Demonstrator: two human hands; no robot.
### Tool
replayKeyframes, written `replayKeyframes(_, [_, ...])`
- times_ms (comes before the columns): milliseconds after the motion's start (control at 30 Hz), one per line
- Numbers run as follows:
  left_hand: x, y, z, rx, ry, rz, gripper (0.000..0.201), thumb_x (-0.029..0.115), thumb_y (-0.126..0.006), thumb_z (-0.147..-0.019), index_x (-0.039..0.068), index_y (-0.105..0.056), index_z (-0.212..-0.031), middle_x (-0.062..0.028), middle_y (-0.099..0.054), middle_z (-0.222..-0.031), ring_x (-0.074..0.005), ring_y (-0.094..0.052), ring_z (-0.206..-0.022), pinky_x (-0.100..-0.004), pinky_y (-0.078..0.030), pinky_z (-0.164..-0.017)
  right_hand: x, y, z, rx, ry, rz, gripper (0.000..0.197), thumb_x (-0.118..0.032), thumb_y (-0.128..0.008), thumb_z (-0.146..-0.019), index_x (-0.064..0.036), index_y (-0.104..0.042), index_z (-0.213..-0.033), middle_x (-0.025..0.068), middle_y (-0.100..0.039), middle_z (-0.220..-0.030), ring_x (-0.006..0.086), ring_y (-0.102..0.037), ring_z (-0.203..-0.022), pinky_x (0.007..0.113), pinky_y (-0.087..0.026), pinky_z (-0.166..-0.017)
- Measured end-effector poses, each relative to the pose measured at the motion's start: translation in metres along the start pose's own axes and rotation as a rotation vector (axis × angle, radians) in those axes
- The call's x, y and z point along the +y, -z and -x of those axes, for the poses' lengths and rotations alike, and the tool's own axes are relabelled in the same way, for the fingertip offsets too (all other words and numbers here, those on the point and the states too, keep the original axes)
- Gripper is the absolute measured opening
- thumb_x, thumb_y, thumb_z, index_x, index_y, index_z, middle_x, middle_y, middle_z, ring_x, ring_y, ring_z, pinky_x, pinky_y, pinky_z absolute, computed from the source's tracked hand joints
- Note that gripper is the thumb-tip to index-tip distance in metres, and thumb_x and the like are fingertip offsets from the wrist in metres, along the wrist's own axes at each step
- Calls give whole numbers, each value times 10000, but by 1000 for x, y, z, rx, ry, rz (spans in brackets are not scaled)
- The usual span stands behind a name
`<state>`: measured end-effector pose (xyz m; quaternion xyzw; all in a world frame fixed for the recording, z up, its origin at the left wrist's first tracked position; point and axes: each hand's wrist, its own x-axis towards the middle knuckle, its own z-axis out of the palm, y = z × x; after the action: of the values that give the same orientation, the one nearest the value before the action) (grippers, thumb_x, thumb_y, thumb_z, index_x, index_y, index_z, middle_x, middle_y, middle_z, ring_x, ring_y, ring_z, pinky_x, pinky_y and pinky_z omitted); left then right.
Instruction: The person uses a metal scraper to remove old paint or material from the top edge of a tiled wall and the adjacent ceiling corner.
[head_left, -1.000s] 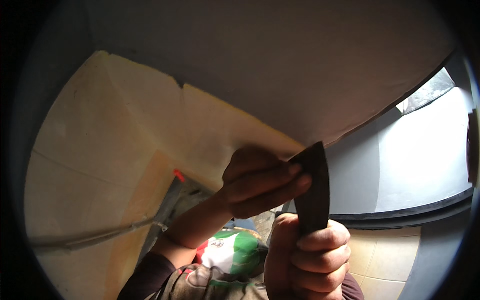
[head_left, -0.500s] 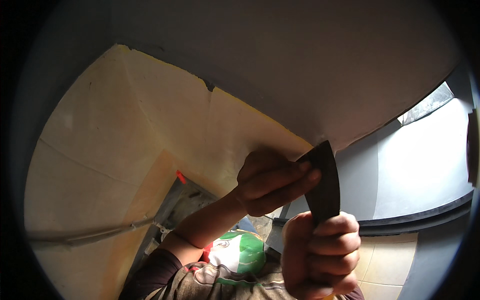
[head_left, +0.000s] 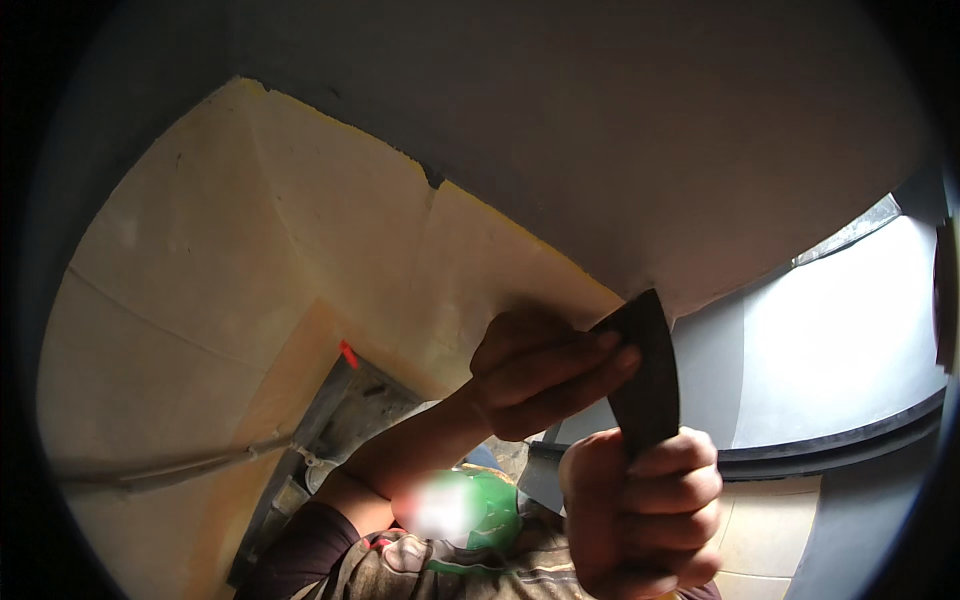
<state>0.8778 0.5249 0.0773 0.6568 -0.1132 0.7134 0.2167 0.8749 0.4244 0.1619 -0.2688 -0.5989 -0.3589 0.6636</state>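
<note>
While gripping the dark blade [head_left: 648, 385] low with curled fingers of the right hand [head_left: 645, 512], rests pressed-together fingers of the left hand [head_left: 535, 375] on its upper left side.

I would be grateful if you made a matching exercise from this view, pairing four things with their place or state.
1. Dark blade
2. Left hand
3. Right hand
4. Small red piece

A. In a fist at the blade's lower end
B. By the upper corner of a dark frame
C. Upper end close to the yellow-lined edge in the picture
D. Laid against the blade's flat side

Pairs: 1-C, 2-D, 3-A, 4-B
</note>
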Motion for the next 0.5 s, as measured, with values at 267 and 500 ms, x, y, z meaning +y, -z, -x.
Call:
replayKeyframes(267, [-2,6,1,-10,32,33,278,92,-852,-814,129,-794,-1083,-43,-674,-1125,-260,-634,-1002,-387,-544,-802,7,-5,16,-12,-5,71,274,-318,-617,-1001,-152,-473,-836,-37,-412,-608,119,-421,-486,325,-426,-525])
replayKeyframes(500, [-1,0,2,72,40,-42,334,81,-854,-794,108,-796,-1122,-32,-672,-1109,-238,-646,-963,-367,-546,-789,-6,-4,17,-26,-44,162,324,-334,-568,-1012,-154,-410,-794,-45,-398,-608,125,-407,-518,320,-416,-586])
